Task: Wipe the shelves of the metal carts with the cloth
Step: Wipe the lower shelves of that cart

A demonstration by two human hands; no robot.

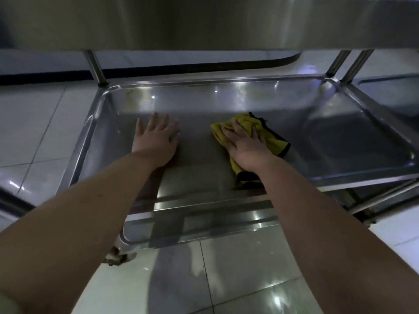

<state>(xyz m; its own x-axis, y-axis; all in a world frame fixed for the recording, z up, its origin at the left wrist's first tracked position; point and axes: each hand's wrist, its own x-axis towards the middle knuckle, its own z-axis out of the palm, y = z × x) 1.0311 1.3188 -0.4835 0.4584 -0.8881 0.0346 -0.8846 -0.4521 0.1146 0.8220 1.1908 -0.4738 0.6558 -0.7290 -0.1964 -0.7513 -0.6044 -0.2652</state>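
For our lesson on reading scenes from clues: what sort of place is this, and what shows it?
Probably a commercial kitchen or canteen back room, though uncertain: a stainless-steel cart shelf, a second metal cart beside it, and a glossy tiled floor.

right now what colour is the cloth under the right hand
Yellow with black edging; the cloth lies flat under the right hand, seen in the head view.
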